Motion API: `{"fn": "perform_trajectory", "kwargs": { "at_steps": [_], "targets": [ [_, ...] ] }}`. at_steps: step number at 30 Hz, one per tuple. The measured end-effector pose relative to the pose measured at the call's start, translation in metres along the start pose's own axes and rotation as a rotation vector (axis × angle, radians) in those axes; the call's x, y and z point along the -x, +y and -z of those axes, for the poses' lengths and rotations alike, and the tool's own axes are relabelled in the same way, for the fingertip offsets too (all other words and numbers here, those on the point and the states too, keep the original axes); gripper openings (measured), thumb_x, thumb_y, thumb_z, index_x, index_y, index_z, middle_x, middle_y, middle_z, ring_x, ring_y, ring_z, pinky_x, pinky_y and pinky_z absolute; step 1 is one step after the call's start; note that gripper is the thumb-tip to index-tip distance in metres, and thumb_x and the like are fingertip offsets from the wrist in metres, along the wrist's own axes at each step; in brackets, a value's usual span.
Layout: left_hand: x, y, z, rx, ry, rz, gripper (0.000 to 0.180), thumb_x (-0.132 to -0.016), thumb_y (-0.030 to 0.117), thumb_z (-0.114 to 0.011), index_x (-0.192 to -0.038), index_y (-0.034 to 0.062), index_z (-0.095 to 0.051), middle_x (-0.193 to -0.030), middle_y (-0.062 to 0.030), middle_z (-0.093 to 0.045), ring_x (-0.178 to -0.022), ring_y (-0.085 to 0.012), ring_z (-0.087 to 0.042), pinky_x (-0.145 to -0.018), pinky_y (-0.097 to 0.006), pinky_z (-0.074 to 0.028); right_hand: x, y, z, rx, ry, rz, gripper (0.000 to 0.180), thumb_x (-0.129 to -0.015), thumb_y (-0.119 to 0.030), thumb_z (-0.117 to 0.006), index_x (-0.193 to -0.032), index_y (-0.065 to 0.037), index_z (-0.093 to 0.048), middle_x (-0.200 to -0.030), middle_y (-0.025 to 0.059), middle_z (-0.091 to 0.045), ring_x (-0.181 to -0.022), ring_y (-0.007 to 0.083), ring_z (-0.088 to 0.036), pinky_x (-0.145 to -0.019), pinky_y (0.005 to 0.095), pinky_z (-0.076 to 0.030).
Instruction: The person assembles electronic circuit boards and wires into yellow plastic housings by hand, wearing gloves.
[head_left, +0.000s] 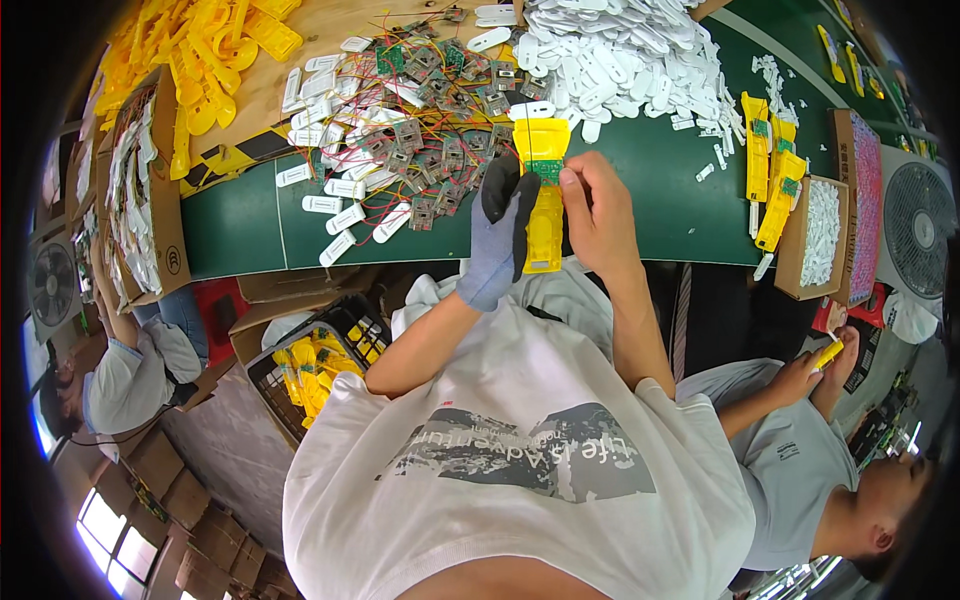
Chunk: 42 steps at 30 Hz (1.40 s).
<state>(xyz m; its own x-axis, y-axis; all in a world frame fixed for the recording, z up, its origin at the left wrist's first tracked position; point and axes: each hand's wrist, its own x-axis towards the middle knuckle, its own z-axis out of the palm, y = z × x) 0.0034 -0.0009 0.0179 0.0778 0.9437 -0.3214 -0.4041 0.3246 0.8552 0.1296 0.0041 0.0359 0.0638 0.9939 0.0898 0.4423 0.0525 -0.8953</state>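
Note:
My left hand, in a grey glove with black fingers, is closed around the left side of a long yellow plastic housing. The housing is held upright over the bench's front edge, its wide end away from me. Across its middle lies a small green circuit board. My bare right hand is at the board's right edge, fingers curled and thumb pressed in; what they pinch is hidden. Just left of the gloved hand spreads a pile of grey square modules with red and yellow wires, mixed with white oblong covers.
White plastic covers are heaped at the back. Yellow housings with boards lie at right, beside a carton of small white parts. More yellow housings pile at far left. A black crate stands below left. Co-workers sit on both sides.

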Motion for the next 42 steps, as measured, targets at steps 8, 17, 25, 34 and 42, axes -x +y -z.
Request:
{"fn": "perform_trajectory", "kwargs": {
  "at_steps": [8,17,25,34,42],
  "targets": [
    [0.005,-0.004,-0.015,0.106,0.088,-0.188,0.04,-0.092,0.011,-0.048,-0.13,0.0073,-0.038,-0.101,-0.0049,-0.052,-0.082,-0.0093,-0.052,-0.07,-0.026,-0.046,0.004,0.0,-0.003,-0.002,-0.081,-0.036,0.016,-0.091,-0.016,-0.049,-0.082,-0.002,-0.049,-0.074,0.0135,-0.049,-0.065,0.0309,-0.049,-0.059,0.0356,-0.04],
    [0.001,-0.015,-0.001,0.145,-0.034,-0.097,0.03,-0.093,0.015,-0.049,-0.122,0.0068,-0.043,-0.093,-0.005,-0.054,-0.07,-0.0099,-0.055,-0.059,-0.025,-0.048,-0.046,-0.004,0.034,0.203,-0.008,0.246,0.015,-0.078,-0.009,-0.065,-0.092,-0.005,-0.064,-0.083,0.0029,-0.056,-0.06,0.0123,-0.051,-0.055,0.0247,-0.041],
    [-0.008,-0.004,0.001,0.253,-0.14,0.072,0.023,-0.089,0.013,-0.056,-0.107,0.0064,-0.044,-0.086,-0.0091,-0.055,-0.062,-0.0189,-0.06,-0.053,-0.031,-0.051,-0.099,0.009,0.056,0.88,-0.359,0.61,0.018,-0.077,-0.011,-0.062,-0.094,-0.01,-0.063,-0.092,0.0019,-0.059,-0.079,0.0231,-0.06,-0.069,0.0343,-0.05],
    [-0.002,-0.004,0.006,0.291,-0.155,0.043,0.026,-0.087,0.007,-0.055,-0.11,0.0043,-0.043,-0.09,-0.0073,-0.055,-0.068,-0.0174,-0.06,-0.055,-0.029,-0.051,-0.057,-0.01,0.044,0.304,0.087,0.331,0.006,-0.079,-0.004,-0.063,-0.085,-0.004,-0.061,-0.067,0.0015,-0.053,-0.049,0.0072,-0.047,-0.046,0.0208,-0.037],
    [-0.002,-0.009,0.003,0.052,-0.081,-0.105,0.03,-0.084,0.0,-0.053,-0.113,0.0033,-0.046,-0.093,-0.0049,-0.055,-0.078,-0.0106,-0.055,-0.067,-0.025,-0.047,0.009,-0.002,0.022,-0.477,-0.162,-0.23,0.009,-0.08,-0.002,-0.065,-0.086,-0.001,-0.059,-0.071,0.0008,-0.062,-0.057,0.0009,-0.05,-0.05,0.0148,-0.036]
  ]
}}
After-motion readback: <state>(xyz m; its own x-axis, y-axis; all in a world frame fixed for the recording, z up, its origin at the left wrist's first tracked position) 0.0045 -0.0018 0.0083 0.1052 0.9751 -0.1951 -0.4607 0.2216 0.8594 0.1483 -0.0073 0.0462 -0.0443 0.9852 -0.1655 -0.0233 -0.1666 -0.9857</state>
